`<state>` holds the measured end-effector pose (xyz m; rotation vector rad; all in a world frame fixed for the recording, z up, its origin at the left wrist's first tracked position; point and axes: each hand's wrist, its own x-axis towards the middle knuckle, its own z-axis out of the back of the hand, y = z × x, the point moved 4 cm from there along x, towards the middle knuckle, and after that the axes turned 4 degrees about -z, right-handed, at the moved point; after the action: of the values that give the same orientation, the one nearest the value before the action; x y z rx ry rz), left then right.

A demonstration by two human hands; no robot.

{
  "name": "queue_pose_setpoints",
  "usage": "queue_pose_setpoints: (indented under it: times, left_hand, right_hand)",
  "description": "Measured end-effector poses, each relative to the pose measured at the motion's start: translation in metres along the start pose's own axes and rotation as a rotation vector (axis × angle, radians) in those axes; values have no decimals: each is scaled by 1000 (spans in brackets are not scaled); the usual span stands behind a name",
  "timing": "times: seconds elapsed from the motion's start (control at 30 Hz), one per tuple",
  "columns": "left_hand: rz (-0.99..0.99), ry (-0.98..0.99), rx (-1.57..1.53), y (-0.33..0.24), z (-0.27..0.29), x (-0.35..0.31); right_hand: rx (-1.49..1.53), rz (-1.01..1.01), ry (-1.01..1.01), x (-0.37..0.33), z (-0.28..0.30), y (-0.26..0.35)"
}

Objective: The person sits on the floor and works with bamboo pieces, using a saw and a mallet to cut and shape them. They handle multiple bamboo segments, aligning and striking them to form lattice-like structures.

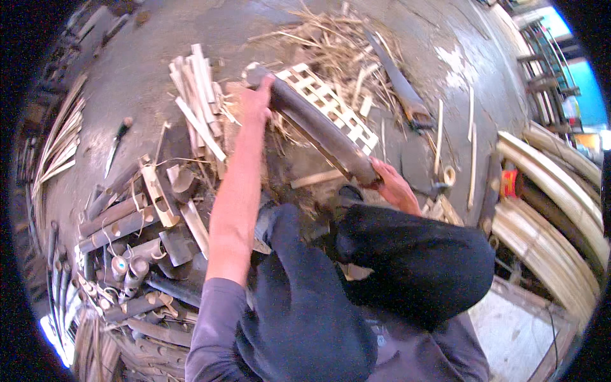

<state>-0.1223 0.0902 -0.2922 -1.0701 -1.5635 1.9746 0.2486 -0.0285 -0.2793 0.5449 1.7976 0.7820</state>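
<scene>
A dark brown length of split bamboo (312, 124) slants across the middle, held in both hands above the floor. My left hand (258, 100) is closed around its far left end. Its near right end is in the grip of my right hand (393, 186), whose fingers are partly hidden. Just behind the bamboo lies a pale lattice of woven strips (334, 105), partly covered by it. Left of my left hand is a bundle of pale split sticks (200, 95).
A handsaw (400, 83) lies beyond the lattice, near a heap of shavings (324, 41). At left are a knife (118, 145) and a pile of cut bamboo pieces (121, 229). Long bamboo strips (547, 245) stack on the right. My bent knees (414, 261) sit close below the bamboo.
</scene>
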Motion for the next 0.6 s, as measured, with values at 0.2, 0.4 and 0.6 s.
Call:
queue_pose_setpoints:
  times: [0.2, 0.4, 0.6]
  left_hand:
    - [-110, -80, 9, -7, 2, -14]
    - [-87, -199, -74, 15, -9, -20]
    - [7, -206, -128, 17, -2, -28]
  right_hand:
    - [115, 24, 58, 15, 4, -23]
    - [87, 4, 91, 18, 3, -31]
    - [223, -66, 178, 19, -2, -32]
